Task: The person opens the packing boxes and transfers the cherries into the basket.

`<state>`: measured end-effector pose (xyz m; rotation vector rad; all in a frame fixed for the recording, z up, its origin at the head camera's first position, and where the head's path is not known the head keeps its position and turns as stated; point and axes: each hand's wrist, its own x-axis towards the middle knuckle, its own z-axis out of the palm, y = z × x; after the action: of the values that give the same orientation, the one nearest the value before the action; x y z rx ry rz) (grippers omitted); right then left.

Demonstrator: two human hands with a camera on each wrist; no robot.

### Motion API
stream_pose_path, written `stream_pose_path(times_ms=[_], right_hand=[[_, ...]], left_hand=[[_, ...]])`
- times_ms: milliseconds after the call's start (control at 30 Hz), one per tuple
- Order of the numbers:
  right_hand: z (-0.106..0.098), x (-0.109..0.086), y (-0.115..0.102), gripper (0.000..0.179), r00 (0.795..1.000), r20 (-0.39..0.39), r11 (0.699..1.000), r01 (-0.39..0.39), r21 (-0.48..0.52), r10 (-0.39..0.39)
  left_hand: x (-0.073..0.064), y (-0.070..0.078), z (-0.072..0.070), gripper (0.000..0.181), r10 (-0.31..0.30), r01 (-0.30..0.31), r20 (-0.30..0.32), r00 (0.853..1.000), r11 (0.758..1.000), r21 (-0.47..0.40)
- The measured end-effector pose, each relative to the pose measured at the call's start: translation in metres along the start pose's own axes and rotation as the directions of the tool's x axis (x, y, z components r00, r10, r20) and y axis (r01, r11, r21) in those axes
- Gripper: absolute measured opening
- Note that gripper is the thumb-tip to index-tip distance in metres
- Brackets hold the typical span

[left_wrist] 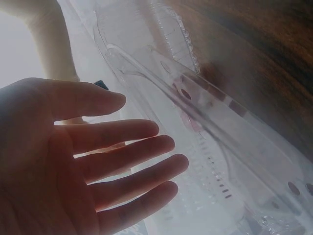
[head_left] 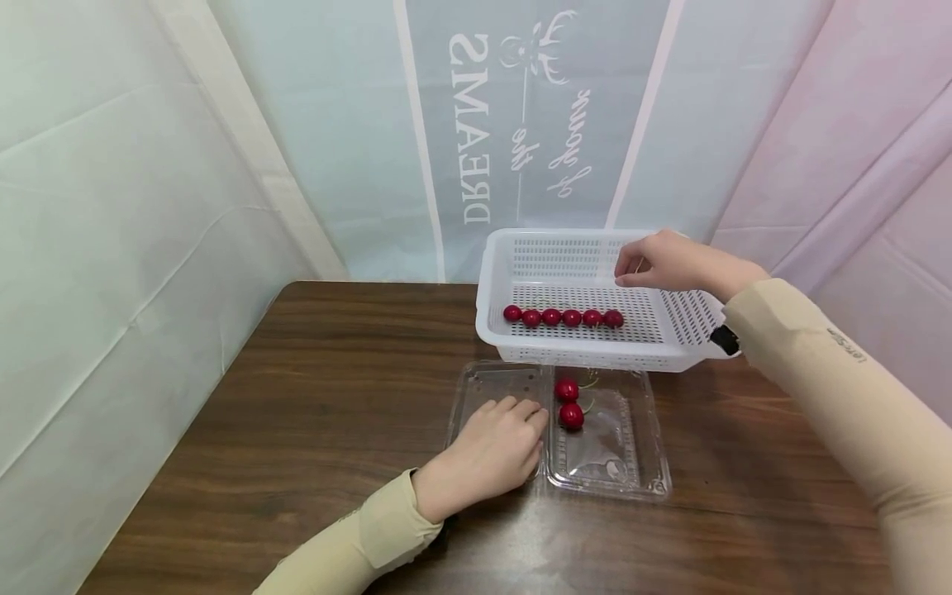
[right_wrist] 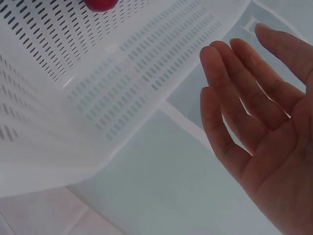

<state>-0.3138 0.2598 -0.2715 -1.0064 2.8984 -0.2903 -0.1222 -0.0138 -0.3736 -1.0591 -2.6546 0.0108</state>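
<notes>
My left hand (head_left: 492, 446) is over the lid half (head_left: 487, 382) of a clear plastic clamshell box, fingers loosely extended and holding nothing. Whether it touches the lid I cannot tell. Two red cherries (head_left: 571, 416) with green stems lie in the box's other half (head_left: 611, 463), along its left side. Above the right part of a white perforated basket (head_left: 494, 335) hovers my right hand (head_left: 662, 260), its fingers bent a little and nothing between them. Several cherries (head_left: 551, 317) form a row on the basket floor. In the right wrist view one cherry (right_wrist: 101, 4) shows at the top edge.
The basket stands at the back of a dark wooden table (head_left: 335, 397), just behind the clamshell. A printed curtain (head_left: 357, 124) hangs behind it, and pale cloth (head_left: 97, 207) flanks the left side.
</notes>
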Motion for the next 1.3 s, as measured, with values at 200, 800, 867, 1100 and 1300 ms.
stream_pose_path(times_ms=[200,800,867,1100,1300], right_hand=[[0.001,-0.017,-0.006,0.004,0.997,-0.056,0.999,0.055,0.001,-0.055],[0.015,-0.054,-0.041,0.009,0.92,-0.232,0.949,0.311,-0.056,-0.316],[0.018,-0.057,-0.043,0.011,0.915,-0.244,0.947,0.314,-0.073,-0.322],[0.028,-0.068,-0.053,0.011,0.924,-0.228,0.951,0.308,-0.037,-0.308],[0.036,-0.074,-0.067,0.011,0.905,-0.244,0.936,0.349,-0.044,-0.348]], left_hand=[[0.0,0.0,0.0,0.027,0.004,-0.004,-0.008,1.0,1.0,-0.001],[0.001,0.001,-0.001,0.028,-0.005,0.005,0.021,1.0,1.0,-0.008],[0.0,0.0,-0.001,0.028,-0.005,0.005,0.02,1.0,1.0,-0.006],[0.0,0.001,-0.002,0.027,-0.003,0.003,0.012,1.0,1.0,0.001],[0.0,0.001,-0.002,0.026,-0.001,0.001,0.005,1.0,1.0,0.004]])
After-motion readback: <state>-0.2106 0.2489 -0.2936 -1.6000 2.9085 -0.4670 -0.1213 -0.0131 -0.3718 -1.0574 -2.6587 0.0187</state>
